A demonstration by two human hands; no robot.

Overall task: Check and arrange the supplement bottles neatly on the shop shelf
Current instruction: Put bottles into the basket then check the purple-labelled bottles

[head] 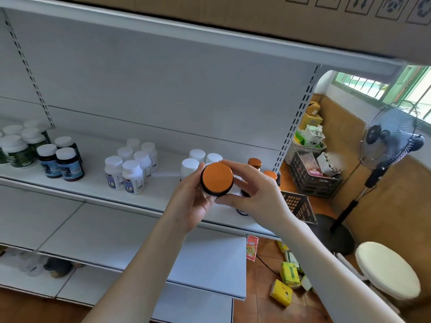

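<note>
Both hands hold one orange-capped bottle (217, 178) up in front of the shelf (93, 183), with its cap facing the camera. The left hand (190, 199) has its grip wrapped round the dark body from 8 o'clock. The right hand (254, 194) has its grip pinching the cap's edge, with a finger at 12 o'clock and the thumb at 6 o'clock. So both grips are closed on this bottle, and it touches nothing else.

I think this is the checking step. To do it well, hold the body firm with the left hand. Turn the bottle slowly until the label faces the eyes. The label cannot be seen now. A gentle try of the cap would show if it is tight.

The other orange bottles (254, 163) stand on the shelf at 3 o'clock from the held one, near the shelf's end. The white-capped bottles (197, 157) stand behind it at 11 o'clock. The held bottle likely belongs with the orange ones. It should stand up straight, label to the front, in line, and not bump the white ones.
</note>
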